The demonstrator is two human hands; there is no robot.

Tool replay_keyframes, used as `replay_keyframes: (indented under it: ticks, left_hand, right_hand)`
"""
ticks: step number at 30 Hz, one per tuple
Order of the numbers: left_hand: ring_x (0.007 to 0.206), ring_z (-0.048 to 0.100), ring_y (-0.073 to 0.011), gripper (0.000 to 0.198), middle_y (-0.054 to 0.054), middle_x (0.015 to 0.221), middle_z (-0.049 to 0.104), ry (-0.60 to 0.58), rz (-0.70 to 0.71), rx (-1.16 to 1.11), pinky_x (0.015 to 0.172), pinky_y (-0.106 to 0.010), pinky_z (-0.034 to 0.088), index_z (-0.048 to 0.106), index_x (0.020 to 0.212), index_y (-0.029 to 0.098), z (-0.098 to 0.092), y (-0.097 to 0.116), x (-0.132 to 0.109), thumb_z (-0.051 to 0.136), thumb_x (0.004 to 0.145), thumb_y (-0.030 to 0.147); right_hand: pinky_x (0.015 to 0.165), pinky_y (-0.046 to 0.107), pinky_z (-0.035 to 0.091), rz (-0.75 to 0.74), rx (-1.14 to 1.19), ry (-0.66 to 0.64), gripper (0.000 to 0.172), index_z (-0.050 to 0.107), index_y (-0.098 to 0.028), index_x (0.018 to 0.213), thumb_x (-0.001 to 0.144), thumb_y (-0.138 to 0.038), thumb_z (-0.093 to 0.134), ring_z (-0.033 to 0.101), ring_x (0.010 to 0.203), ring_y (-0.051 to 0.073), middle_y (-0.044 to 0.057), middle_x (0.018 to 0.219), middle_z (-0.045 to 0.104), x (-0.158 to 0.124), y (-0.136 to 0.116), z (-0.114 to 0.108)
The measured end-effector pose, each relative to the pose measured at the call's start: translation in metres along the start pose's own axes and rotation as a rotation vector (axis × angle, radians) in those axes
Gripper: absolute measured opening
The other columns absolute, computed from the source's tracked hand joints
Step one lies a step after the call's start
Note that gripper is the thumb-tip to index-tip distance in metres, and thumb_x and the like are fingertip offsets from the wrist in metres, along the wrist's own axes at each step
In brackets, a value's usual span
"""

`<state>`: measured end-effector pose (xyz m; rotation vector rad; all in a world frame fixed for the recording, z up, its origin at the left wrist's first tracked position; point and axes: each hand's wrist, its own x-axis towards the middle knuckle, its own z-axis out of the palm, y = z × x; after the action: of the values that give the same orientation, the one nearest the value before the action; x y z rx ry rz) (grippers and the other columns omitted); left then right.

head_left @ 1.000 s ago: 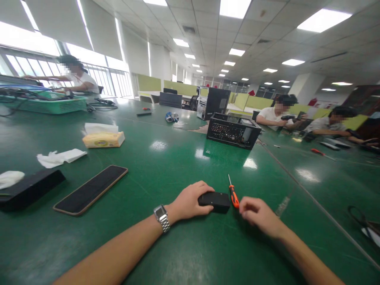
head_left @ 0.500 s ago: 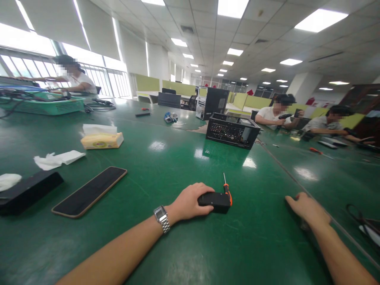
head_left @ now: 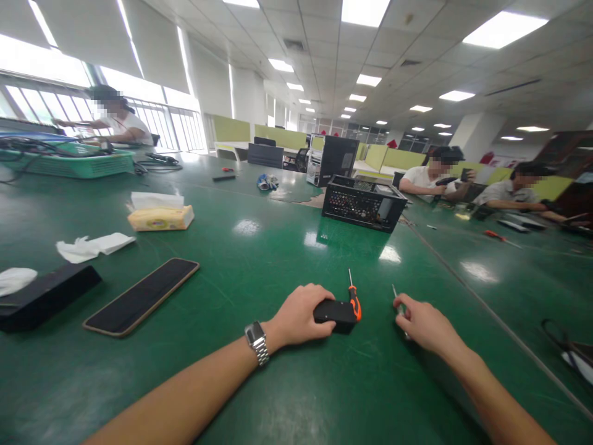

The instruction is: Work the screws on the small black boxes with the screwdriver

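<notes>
My left hand [head_left: 299,315] lies on the green table [head_left: 259,259] with its fingers wrapped round a small black box [head_left: 337,314]. An orange-handled screwdriver [head_left: 354,301] rests against the box's right end, tip pointing away from me. My right hand [head_left: 424,323] is a little to the right of them, fingers closed on a thin metal tool [head_left: 396,296] whose tip sticks up past the fingers. A metal watch [head_left: 257,342] is on my left wrist.
A long black pad [head_left: 141,295] and a black bar [head_left: 44,296] lie at the left, with tissues [head_left: 95,245] and a tissue pack [head_left: 160,216] behind. A black computer case [head_left: 364,203] sits mid-table. Other people work at the far left and right. Scissors [head_left: 567,346] lie at the right edge.
My right hand went out to the right, then came back toward the box holding a thin metal tool. The left hand stayed on the box.
</notes>
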<state>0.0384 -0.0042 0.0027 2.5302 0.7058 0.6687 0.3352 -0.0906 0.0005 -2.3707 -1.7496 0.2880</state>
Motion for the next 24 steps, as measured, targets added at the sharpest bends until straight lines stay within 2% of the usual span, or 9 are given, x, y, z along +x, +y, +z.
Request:
replay_keyframes:
  ticks: [2, 5, 8, 10, 12, 13, 15, 19, 24]
  left_hand:
    - [0.091, 0.056, -0.0233, 0.037, -0.006, 0.099, 0.064, 0.03, -0.022, -0.065, 0.083, -0.034, 0.043, 0.061, 0.105, 0.018, 0.0, -0.004, -0.001, 0.069, 0.07, 0.025]
    - [0.092, 0.057, -0.0214, 0.037, -0.004, 0.103, 0.064, 0.068, -0.033, -0.23, 0.084, -0.032, 0.043, 0.061, 0.107, 0.019, -0.001, -0.013, -0.002, 0.069, 0.071, 0.025]
    - [0.094, 0.058, -0.0199, 0.037, -0.002, 0.105, 0.064, 0.081, -0.049, -0.379, 0.084, -0.029, 0.043, 0.061, 0.109, 0.02, -0.003, -0.019, -0.001, 0.071, 0.074, 0.028]
    - [0.095, 0.058, -0.0199, 0.039, -0.002, 0.106, 0.064, 0.085, -0.068, -0.423, 0.085, -0.029, 0.043, 0.061, 0.11, 0.02, -0.005, -0.021, -0.001, 0.072, 0.074, 0.03]
    - [0.096, 0.058, -0.0204, 0.04, -0.002, 0.107, 0.064, 0.081, -0.076, -0.436, 0.086, -0.03, 0.043, 0.061, 0.111, 0.02, -0.005, -0.021, -0.001, 0.072, 0.074, 0.03]
    - [0.097, 0.058, -0.0207, 0.04, -0.003, 0.107, 0.064, 0.075, -0.073, -0.439, 0.086, -0.03, 0.043, 0.061, 0.111, 0.02, -0.006, -0.02, -0.001, 0.072, 0.074, 0.031]
    - [0.097, 0.058, -0.0214, 0.041, -0.003, 0.108, 0.064, 0.064, -0.057, -0.443, 0.087, -0.031, 0.043, 0.062, 0.112, 0.02, -0.007, -0.019, -0.002, 0.073, 0.074, 0.032]
    - [0.097, 0.059, -0.0215, 0.042, -0.004, 0.108, 0.064, 0.055, -0.04, -0.438, 0.086, -0.031, 0.044, 0.062, 0.111, 0.019, -0.008, -0.018, -0.002, 0.074, 0.073, 0.032]
    - [0.095, 0.059, -0.0208, 0.041, -0.004, 0.106, 0.064, 0.046, -0.028, -0.435, 0.085, -0.03, 0.044, 0.062, 0.11, 0.019, -0.008, -0.016, -0.001, 0.075, 0.072, 0.031]
  right_hand:
    - [0.058, 0.031, 0.04, -0.157, 0.337, -0.008, 0.024, 0.061, -0.024, 0.099, 0.081, -0.03, 0.047, 0.056, 0.058, 0.018, 0.0, 0.066, 0.058, -0.005, -0.01, 0.0]
    - [0.055, 0.031, 0.043, -0.312, 1.017, -0.085, 0.031, 0.06, -0.023, 0.105, 0.083, -0.041, 0.047, 0.055, 0.06, 0.017, 0.002, 0.078, 0.057, -0.016, -0.025, -0.003]
    - [0.056, 0.032, 0.046, -0.401, 1.462, -0.174, 0.052, 0.057, -0.026, 0.119, 0.07, -0.043, 0.066, 0.054, 0.069, 0.017, 0.003, 0.093, 0.054, -0.027, -0.039, -0.006]
    - [0.052, 0.028, 0.044, -0.38, 1.577, -0.135, 0.05, 0.059, -0.026, 0.114, 0.067, -0.034, 0.074, 0.049, 0.062, 0.013, -0.001, 0.082, 0.052, -0.032, -0.047, -0.007]
    - [0.045, 0.023, 0.037, -0.322, 1.664, -0.049, 0.02, 0.064, -0.024, 0.095, 0.078, -0.034, 0.067, 0.041, 0.048, 0.008, -0.005, 0.062, 0.044, -0.034, -0.052, -0.007]
    - [0.043, 0.022, 0.034, -0.299, 1.706, -0.018, 0.014, 0.063, -0.023, 0.086, 0.084, -0.036, 0.06, 0.037, 0.043, 0.007, -0.007, 0.054, 0.039, -0.034, -0.054, -0.006]
    - [0.041, 0.023, 0.031, -0.276, 1.747, -0.011, 0.022, 0.062, -0.022, 0.078, 0.089, -0.038, 0.051, 0.036, 0.038, 0.008, -0.007, 0.047, 0.037, -0.034, -0.055, -0.006]
    - [0.041, 0.024, 0.03, -0.268, 1.664, -0.054, 0.012, 0.063, -0.021, 0.078, 0.082, -0.031, 0.057, 0.042, 0.037, 0.01, -0.005, 0.045, 0.045, -0.032, -0.051, -0.004]
    - [0.04, 0.023, 0.03, -0.246, 1.608, -0.054, 0.012, 0.063, -0.02, 0.076, 0.082, -0.03, 0.059, 0.044, 0.036, 0.01, -0.005, 0.044, 0.047, -0.032, -0.049, 0.0]
